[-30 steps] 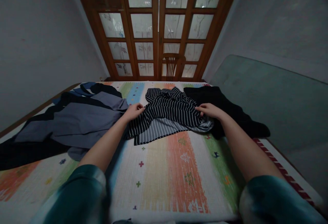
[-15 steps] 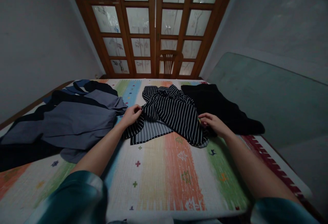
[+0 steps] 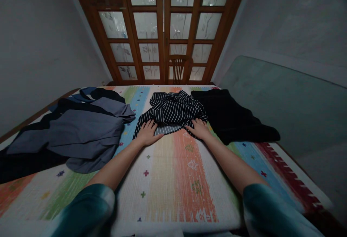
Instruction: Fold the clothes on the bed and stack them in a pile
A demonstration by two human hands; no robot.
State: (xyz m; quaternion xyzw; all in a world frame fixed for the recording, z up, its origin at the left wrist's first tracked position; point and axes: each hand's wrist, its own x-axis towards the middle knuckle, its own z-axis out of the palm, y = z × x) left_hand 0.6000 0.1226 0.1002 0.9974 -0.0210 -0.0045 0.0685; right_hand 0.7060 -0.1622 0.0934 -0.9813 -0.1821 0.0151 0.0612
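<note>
A black-and-white striped garment [image 3: 176, 108] lies rumpled in the middle of the table, its paler inner side showing along the near edge. My left hand [image 3: 148, 133] rests flat on the left part of that edge, fingers spread. On the right part of the same edge lies my right hand [image 3: 199, 128], also with fingers stretched out and apart. Neither hand grips the cloth. Folds hide the garment's exact kind.
Grey and dark clothes [image 3: 86, 130] are piled on the left of the table. A black garment [image 3: 233, 116] lies to the right. Beneath everything is a colourful striped tablecloth [image 3: 162, 179]. A wooden chair [image 3: 178, 69] stands beyond the far edge, before glazed wooden doors [image 3: 163, 42].
Both hands have let go of the garment's sides and now lie flat on its near edge. My right hand has moved left; the near edge has shifted away from me and bunched up.
</note>
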